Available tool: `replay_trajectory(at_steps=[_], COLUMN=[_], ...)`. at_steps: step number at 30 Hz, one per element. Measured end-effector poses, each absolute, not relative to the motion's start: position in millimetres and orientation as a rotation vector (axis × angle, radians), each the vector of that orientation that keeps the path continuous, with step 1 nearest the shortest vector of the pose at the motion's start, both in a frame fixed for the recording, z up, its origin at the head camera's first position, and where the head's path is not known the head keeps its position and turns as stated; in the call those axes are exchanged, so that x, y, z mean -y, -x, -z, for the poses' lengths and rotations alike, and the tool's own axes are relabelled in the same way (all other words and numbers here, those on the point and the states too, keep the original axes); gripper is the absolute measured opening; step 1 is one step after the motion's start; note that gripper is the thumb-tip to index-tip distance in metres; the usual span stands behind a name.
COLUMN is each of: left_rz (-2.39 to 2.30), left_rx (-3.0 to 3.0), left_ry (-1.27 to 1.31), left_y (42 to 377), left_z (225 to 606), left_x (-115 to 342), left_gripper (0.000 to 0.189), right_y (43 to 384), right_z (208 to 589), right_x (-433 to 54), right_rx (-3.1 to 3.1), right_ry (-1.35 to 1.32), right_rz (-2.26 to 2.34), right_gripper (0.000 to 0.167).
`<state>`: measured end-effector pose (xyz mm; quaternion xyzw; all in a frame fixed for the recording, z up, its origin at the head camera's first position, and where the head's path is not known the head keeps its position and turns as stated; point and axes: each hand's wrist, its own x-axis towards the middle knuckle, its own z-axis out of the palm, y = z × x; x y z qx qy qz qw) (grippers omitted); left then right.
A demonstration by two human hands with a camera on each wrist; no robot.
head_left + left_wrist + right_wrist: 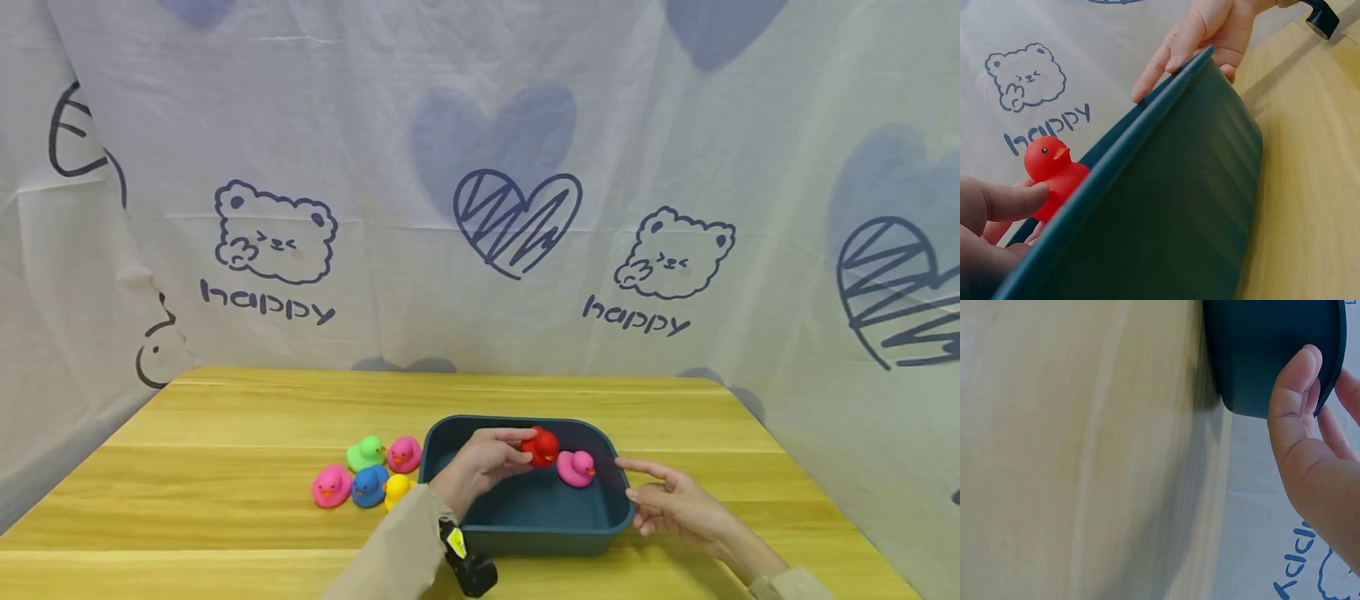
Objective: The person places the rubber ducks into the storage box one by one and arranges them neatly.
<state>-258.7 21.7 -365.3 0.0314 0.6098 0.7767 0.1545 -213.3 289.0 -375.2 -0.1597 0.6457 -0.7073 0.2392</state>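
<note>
On the far cloth (401, 304) I read "happy" twice: once under the left bear (276, 233), once under the right bear (675, 254).

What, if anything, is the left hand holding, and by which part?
The left hand pinches a red toy duck by its body, below the head.

High forward head view, close wrist views, tub (547, 543) in all
</note>
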Motion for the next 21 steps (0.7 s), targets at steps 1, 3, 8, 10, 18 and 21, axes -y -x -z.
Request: replay_trajectory(at_steps=[1,3,8,10,18,21], left_rz=[-2.221,-2.211,-2.159,-2.123,-1.968,-1.924], left_rx=[-1.749,-1.752,-1.795,-1.827,-1.931,-1.947], left_ry=[-0.093,-0.089,-0.031,0.000,0.049,0.041], left_y=[259.2,260.0,260.3,260.5,261.2,261.0], left_z=[366.2,367.3,370.0,371.3,373.5,374.3], left_x=[-22.1,-22.9,-23.7,-24.2,-24.9,-24.6], left_gripper=[0.041,0.042,0.043,0.043,0.040,0.040], right_y=[213.1,213.0,213.4,213.6,214.3,215.0], right_z=[375.1,375.2,375.5,375.4,376.1,377.0], right_x=[-289.0,-289.2,-289.7,-289.6,-289.4,-289.6], right_rx=[-1.768,-1.768,-1.762,-1.768,-1.766,-1.755], right_ry=[0.437,0.438,0.433,0.423,0.418,0.421], right_rz=[1.938,1.939,1.941,1.943,1.947,1.952], right_gripper=[0.041,0.041,0.041,0.043,0.044,0.042])
